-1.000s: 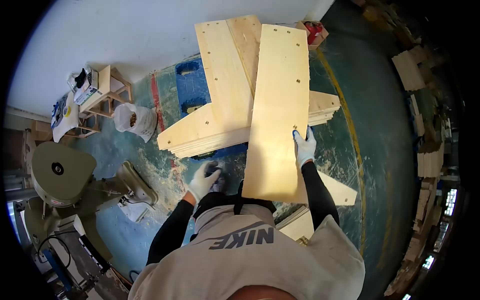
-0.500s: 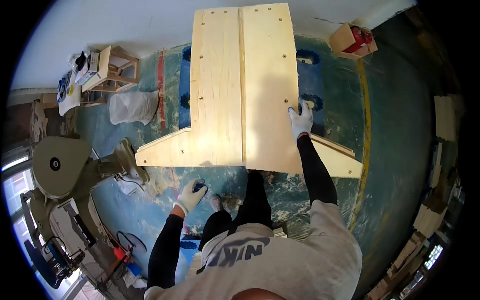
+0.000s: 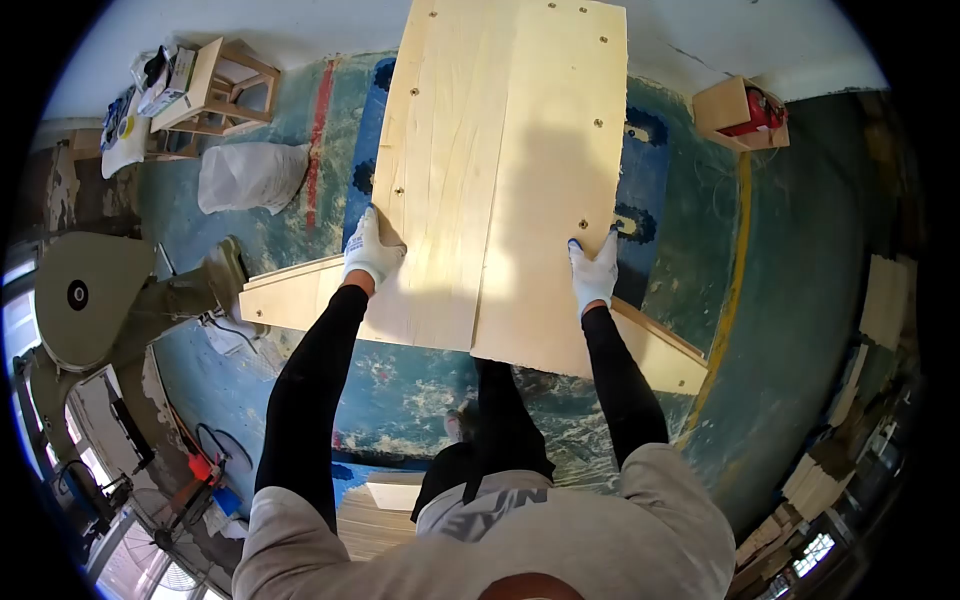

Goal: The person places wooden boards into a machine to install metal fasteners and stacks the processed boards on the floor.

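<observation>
A large pale wooden panel with screws along its sides lies in front of me, with a lengthwise seam and a tapered wing on each side near my body. My left hand, in a white glove with blue fingertips, grips the panel's left edge just above the left wing. On the opposite edge, above the right wing, my gloved right hand holds on with its thumb on the top face. Fingers beyond the edges are partly hidden.
Blue supports show beneath the panel. A wooden stool and a white sack stand at the left, near a large machine. A boxed red extinguisher is at the upper right. Stacked wood lines the right side.
My left hand has moved up from beside my body onto the panel's left edge. The panel now sits slightly turned, and the gap along its seam looks narrower. The right hand stays at the right edge.
</observation>
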{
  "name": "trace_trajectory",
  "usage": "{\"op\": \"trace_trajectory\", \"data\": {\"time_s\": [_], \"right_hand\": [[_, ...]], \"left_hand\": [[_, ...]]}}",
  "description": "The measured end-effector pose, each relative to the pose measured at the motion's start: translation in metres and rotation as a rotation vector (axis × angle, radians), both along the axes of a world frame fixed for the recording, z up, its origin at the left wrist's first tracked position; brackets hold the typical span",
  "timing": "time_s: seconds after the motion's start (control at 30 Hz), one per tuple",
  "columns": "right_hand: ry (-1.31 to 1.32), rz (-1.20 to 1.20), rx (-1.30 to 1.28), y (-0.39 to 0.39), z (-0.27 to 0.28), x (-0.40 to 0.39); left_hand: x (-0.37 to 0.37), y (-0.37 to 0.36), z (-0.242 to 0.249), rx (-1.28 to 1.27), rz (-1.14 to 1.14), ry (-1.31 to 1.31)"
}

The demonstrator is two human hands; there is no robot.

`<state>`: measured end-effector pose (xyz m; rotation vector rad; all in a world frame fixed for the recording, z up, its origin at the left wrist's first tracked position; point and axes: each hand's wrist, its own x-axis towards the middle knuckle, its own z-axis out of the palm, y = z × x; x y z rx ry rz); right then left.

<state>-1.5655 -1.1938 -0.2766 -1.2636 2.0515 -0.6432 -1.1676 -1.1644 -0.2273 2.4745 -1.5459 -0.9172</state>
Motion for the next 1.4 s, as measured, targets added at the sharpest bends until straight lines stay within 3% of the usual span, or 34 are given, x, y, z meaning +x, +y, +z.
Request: {"op": "trace_trajectory", "data": {"time_s": [0.27, 0.3, 0.33, 0.4, 0.47, 0.5, 0.57, 0.6, 0.67, 0.8, 0.87, 0.93, 1.0, 1.23, 1.3, 1.33, 1.4], "right_hand": [[0.051, 0.043, -0.004, 0.000, -0.001, 0.002], [0.085, 0.081, -0.058, -0.001, -0.010, -0.003], [0.046, 0.182, -0.223, -0.002, -0.015, -0.004], [-0.017, 0.297, -0.219, -0.006, -0.026, -0.002], [0.003, 0.342, -0.186, 0.003, -0.022, -0.004], [0.066, 0.322, -0.208, 0.008, -0.011, -0.005], [0.231, 0.337, -0.319, 0.026, 0.021, 0.023], [0.601, 0.440, -0.401, 0.059, 0.061, 0.062], [0.202, 0.617, -0.372, 0.116, 0.086, 0.112], [-0.290, 1.136, -0.044, 0.214, 0.073, 0.175], [-0.301, 1.306, 0.284, 0.283, 0.079, 0.219], [-0.264, 1.419, 0.519, 0.352, 0.072, 0.254], [-0.242, 1.501, 0.687, 0.413, 0.048, 0.262], [0.105, 1.730, 1.114, 0.658, -0.086, 0.302], [0.202, 1.812, 1.157, 0.723, -0.146, 0.297], [0.232, 1.854, 1.182, 0.747, -0.176, 0.292], [0.265, 1.901, 1.234, 0.804, -0.228, 0.284]], "left_hand": [[0.007, -0.003, 0.008, 0.041, -0.055, 0.096], [0.010, 0.003, -0.006, -0.084, -0.112, 0.072], [0.004, -0.005, 0.026, 0.079, -0.153, 0.145], [-0.001, 0.064, 0.005, -0.289, -0.128, -0.054], [-0.035, 0.141, 0.008, -0.457, 0.111, 0.287], [-0.041, 0.179, 0.005, -0.478, 0.114, 0.287], [-0.033, 0.266, 0.084, -0.136, 0.329, 0.485], [-0.049, 0.317, 0.025, -0.096, 0.464, 0.591], [-0.076, 0.426, -0.012, 0.025, 0.711, 0.502], [-0.114, 0.624, -0.013, 0.264, 1.245, 0.528], [-0.125, 0.708, -0.003, 0.154, 1.462, 0.566], [-0.145, 0.776, -0.049, 0.180, 1.668, 0.572], [-0.179, 0.835, -0.093, 0.149, 1.818, 0.551], [-0.231, 1.032, -0.227, 0.224, 1.929, 0.663], [-0.263, 1.088, -0.285, 0.298, 1.995, 0.603], [-0.264, 1.113, -0.290, 0.322, 2.053, 0.609], [-0.294, 1.150, -0.350, 0.331, 2.213, 0.319]]}}
